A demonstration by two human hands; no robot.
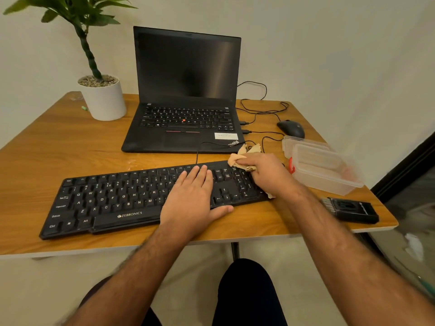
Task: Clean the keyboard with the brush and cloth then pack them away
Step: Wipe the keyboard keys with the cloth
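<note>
A black wired keyboard [113, 198] lies across the front of the wooden table [47, 147]. My left hand [195, 196] rests flat on its right-middle keys, fingers straight, thumb at the front edge. My right hand [266, 172] grips a crumpled tan cloth [244, 156] and presses it on the keyboard's top right corner, over the number pad. A small red piece [291, 166], perhaps the brush, shows between my right hand and a clear plastic container [327, 175]; most of it is hidden.
A black laptop [186, 95] stands open behind the keyboard. A potted plant [103, 97] is at the back left. A black mouse [290, 128] with loose cables lies at the back right. A clear lid [303, 143] leans behind the container. A black device [350, 209] sits near the table's right front corner.
</note>
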